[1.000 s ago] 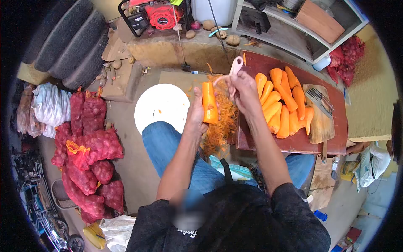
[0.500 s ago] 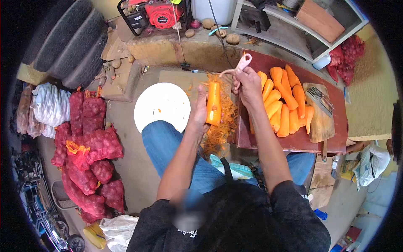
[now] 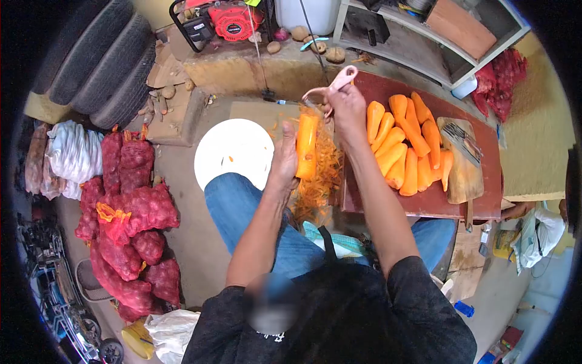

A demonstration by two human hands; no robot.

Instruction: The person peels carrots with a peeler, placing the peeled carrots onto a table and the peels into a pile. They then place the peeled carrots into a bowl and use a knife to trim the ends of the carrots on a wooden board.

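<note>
My left hand [image 3: 284, 156] is wrapped round a thick orange carrot [image 3: 307, 145] held upright above the floor. A pink vegetable peeler [image 3: 343, 79] is gripped in my right hand [image 3: 348, 112], its head close to the carrot's far end. Below the carrot lies a heap of orange peelings [image 3: 327, 176]. To the right, several peeled carrots [image 3: 415, 130] are piled on a dark red table [image 3: 370, 200]. Beside them is a wooden cutting board [image 3: 464, 182] with a knife on it. Left of my hands stands a round white lid or plate [image 3: 233, 151].
Red mesh sacks of onions [image 3: 142, 209] are stacked on the left floor, with tyres [image 3: 103, 60] behind them. A red engine [image 3: 233, 24] stands on the ledge ahead. A grey shelf [image 3: 418, 54] is at the back right.
My right hand with the peeler has moved left and slightly farther away, nearer the carrot's far end. The carrot has shifted slightly left in my left hand.
</note>
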